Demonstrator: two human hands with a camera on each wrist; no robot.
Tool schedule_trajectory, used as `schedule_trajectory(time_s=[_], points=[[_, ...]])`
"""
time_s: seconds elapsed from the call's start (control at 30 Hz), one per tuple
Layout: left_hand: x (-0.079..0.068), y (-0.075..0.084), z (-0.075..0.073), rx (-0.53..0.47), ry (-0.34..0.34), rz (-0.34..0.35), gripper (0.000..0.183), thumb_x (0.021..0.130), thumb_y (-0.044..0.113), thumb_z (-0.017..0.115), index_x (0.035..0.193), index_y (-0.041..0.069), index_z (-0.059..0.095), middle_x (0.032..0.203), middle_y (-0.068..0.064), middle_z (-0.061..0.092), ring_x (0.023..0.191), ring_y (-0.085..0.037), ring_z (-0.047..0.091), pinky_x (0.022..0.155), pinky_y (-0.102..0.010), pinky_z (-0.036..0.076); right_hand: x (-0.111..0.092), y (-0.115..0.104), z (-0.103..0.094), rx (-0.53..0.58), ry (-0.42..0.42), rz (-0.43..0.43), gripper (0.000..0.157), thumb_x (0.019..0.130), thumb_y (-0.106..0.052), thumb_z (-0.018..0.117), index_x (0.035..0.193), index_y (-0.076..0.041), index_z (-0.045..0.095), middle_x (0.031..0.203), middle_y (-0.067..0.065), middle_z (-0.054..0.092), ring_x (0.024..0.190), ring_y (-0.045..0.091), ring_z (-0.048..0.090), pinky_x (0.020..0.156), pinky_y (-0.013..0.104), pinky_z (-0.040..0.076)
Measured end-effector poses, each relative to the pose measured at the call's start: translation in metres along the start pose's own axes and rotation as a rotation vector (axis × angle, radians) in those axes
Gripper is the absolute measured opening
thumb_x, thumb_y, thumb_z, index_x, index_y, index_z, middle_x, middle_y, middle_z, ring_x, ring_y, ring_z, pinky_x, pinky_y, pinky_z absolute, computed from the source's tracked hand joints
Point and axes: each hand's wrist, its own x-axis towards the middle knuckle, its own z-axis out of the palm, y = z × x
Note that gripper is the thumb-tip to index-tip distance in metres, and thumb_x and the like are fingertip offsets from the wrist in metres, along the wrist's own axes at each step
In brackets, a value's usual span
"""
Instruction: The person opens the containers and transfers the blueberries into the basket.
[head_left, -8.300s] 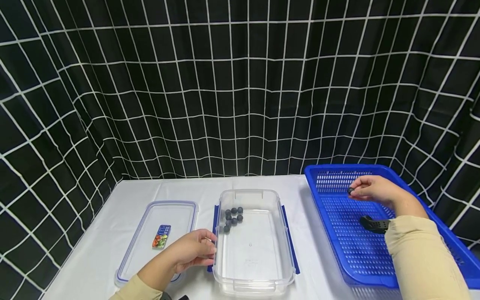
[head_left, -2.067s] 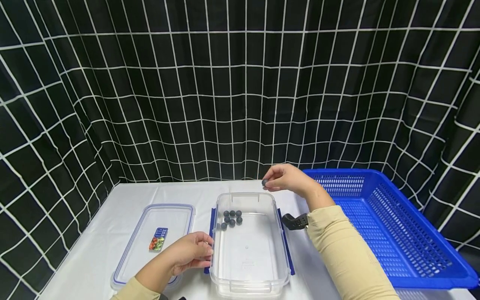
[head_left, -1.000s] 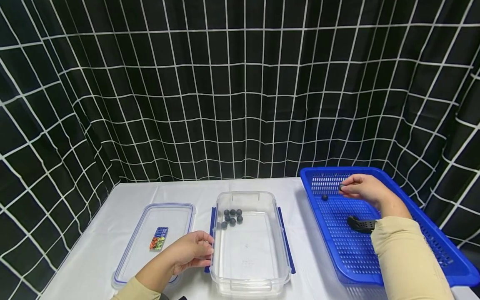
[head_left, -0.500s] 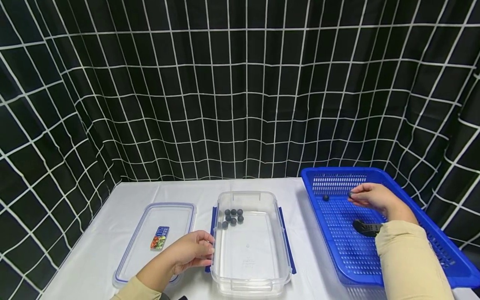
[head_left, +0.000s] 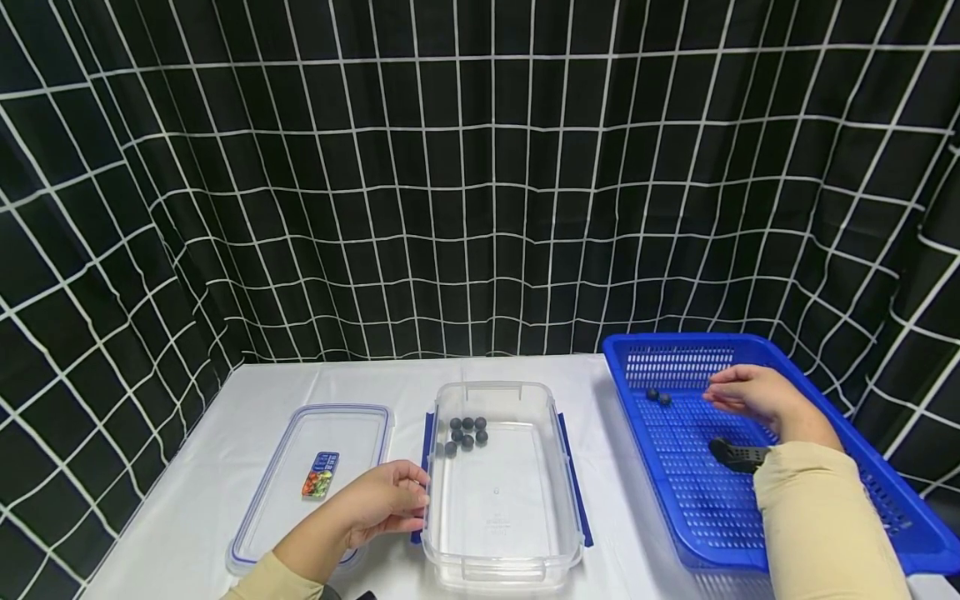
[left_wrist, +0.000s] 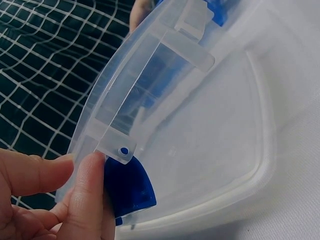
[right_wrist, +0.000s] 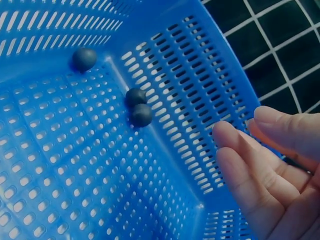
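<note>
Several dark round balls (head_left: 468, 423) lie at the far left of the clear plastic box (head_left: 495, 575). At that box's left side, my left hand (head_left: 390, 502) pinches the edge beside a blue latch (left_wrist: 131, 187), thumb and finger at the rim in the left wrist view. My right hand (head_left: 753, 400) is over the blue basket (head_left: 660, 483) with nothing between its fingers. Two dark balls (right_wrist: 140, 115) sit together by the basket wall; a third ball (right_wrist: 84, 59) rests apart from them, hidden from the head view.
A clear lid (head_left: 266, 508) with a blue edge and a picture label lies left of the box on a white cloth (head_left: 225, 433). Behind hangs a black curtain (head_left: 480, 208) with a white grid. Raised perforated walls surround the basket.
My right hand carried a dark ball from above the box to the right, over the basket, and let it go there. It lies beside another ball. My left hand stayed put.
</note>
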Motion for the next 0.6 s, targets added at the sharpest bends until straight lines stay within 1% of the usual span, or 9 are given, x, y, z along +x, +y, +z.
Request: schedule_trajectory(time_s=[0.1,0.23,0.3,0.4,0.43,0.5,0.6], points=[[-0.001,0.001,0.0,0.0,-0.001,0.0,0.025,0.084,-0.003,0.056,0.107,-0.005,0.045,0.078,-0.004,0.052,0.071,-0.014,0.057,0.067,-0.025,0.058,0.0,-0.007,0.001,-0.029,0.008,-0.012,0.025,0.092,-0.004,0.051,0.112,0.01,0.045,0.088,0.001,0.066,0.079,0.01,0.066,0.08,0.03,0.056],[-0.001,0.002,0.001,0.001,-0.005,0.003,0.024,0.084,-0.003,0.057,0.106,-0.004,0.046,0.078,-0.004,0.052,0.071,-0.014,0.057,0.067,-0.025,0.058,0.002,-0.025,0.009,-0.091,0.014,-0.07,0.038,0.092,-0.008,0.052,0.119,0.014,0.039,0.09,0.0,0.066,0.083,0.009,0.065,0.079,0.026,0.056],[-0.002,0.002,0.001,0.003,-0.005,0.003,0.024,0.084,-0.003,0.057,0.105,-0.004,0.046,0.078,-0.005,0.052,0.071,-0.014,0.057,0.067,-0.025,0.058,0.004,-0.036,0.016,-0.119,0.01,-0.107,0.042,0.092,-0.011,0.054,0.121,0.015,0.038,0.093,0.002,0.065,0.085,0.01,0.065,0.08,0.027,0.055],[-0.001,0.002,0.0,0.006,-0.005,0.003,0.024,0.084,-0.003,0.056,0.105,-0.004,0.046,0.078,-0.005,0.052,0.07,-0.014,0.057,0.067,-0.024,0.058,0.007,-0.054,0.031,-0.17,0.007,-0.135,0.044,0.09,-0.016,0.057,0.121,0.011,0.042,0.098,0.007,0.064,0.086,0.009,0.064,0.081,0.028,0.055],[-0.001,0.001,0.0,0.006,-0.005,0.004,0.024,0.084,-0.003,0.057,0.105,-0.004,0.046,0.078,-0.005,0.052,0.07,-0.014,0.057,0.067,-0.024,0.058,0.008,-0.06,0.037,-0.182,0.002,-0.145,0.043,0.09,-0.017,0.058,0.121,0.01,0.043,0.101,0.011,0.063,0.086,0.009,0.064,0.081,0.028,0.055],[-0.001,0.001,0.0,0.005,-0.006,0.005,0.024,0.083,-0.003,0.057,0.105,-0.003,0.046,0.078,-0.005,0.052,0.07,-0.014,0.057,0.067,-0.025,0.058,0.01,-0.072,0.05,-0.197,-0.009,-0.16,0.041,0.09,-0.017,0.058,0.12,0.009,0.045,0.106,0.018,0.06,0.088,0.011,0.064,0.083,0.031,0.054],[-0.001,0.001,0.0,0.002,-0.006,0.005,0.024,0.083,-0.002,0.059,0.104,-0.002,0.047,0.078,-0.005,0.052,0.07,-0.014,0.057,0.068,-0.025,0.058,0.013,-0.085,0.068,-0.209,-0.035,-0.165,0.037,0.091,-0.014,0.056,0.119,0.007,0.046,0.113,0.026,0.056,0.091,0.017,0.064,0.082,0.031,0.055]])
